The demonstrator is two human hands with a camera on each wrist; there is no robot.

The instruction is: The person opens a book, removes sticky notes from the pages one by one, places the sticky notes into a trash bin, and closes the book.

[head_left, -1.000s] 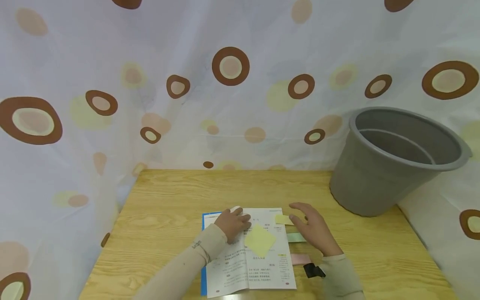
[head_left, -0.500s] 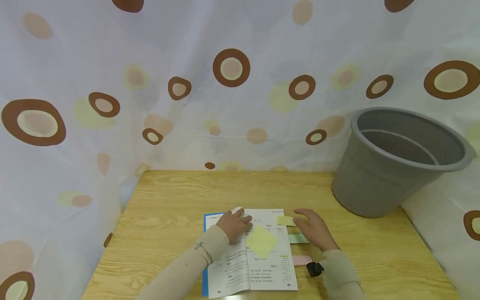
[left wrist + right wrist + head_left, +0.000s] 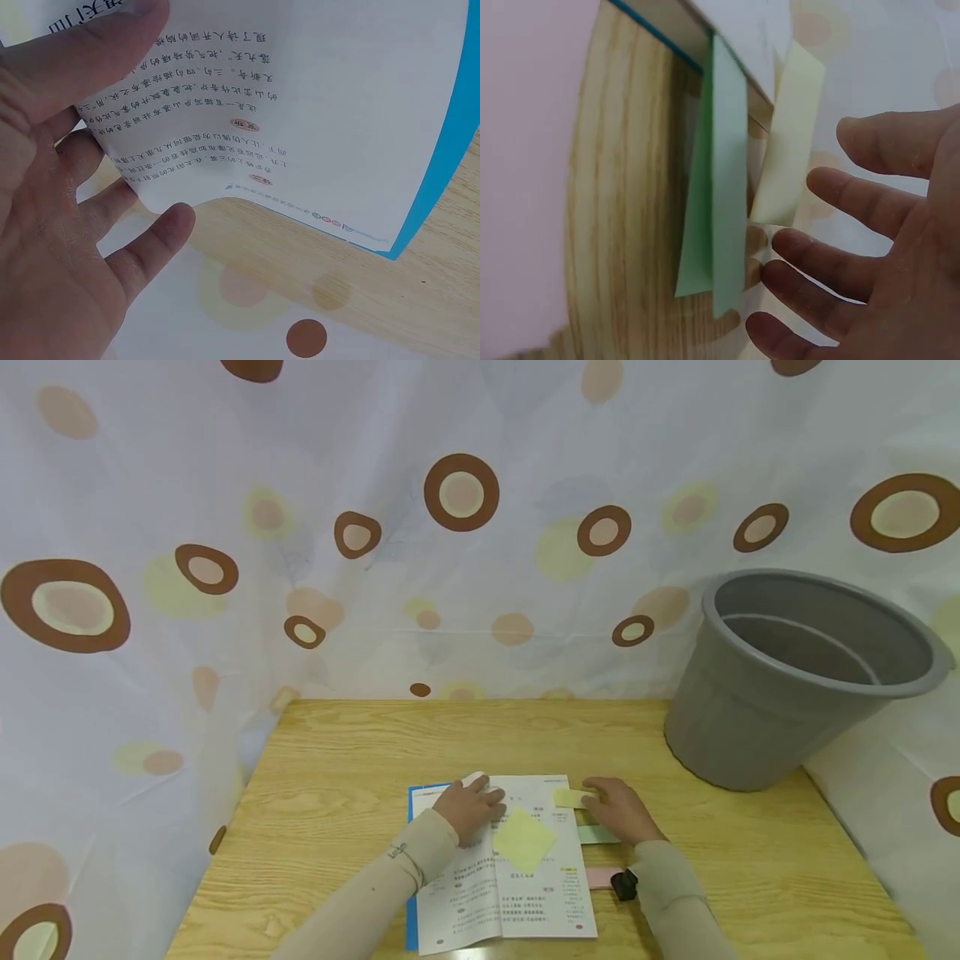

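A printed book with a blue cover lies spread on the wooden table. My left hand rests on its left page, fingers spread; in the left wrist view the thumb overlaps the curved page. A square yellow sticky note lies across the middle of the book. From the right edge stick out a yellow tab, a green tab and a pink tab. My right hand is at the yellow tab; in the right wrist view its loosely extended fingertips are right beside the tab.
A large grey bucket stands at the table's back right corner. White cloth with brown ring patterns hangs behind and at both sides. A black camera sits at my right wrist near the pink tab.
My right hand has dipped away from the yellow tab, then come back to its outer end, its fingers now closer together. The left hand stays on the page.
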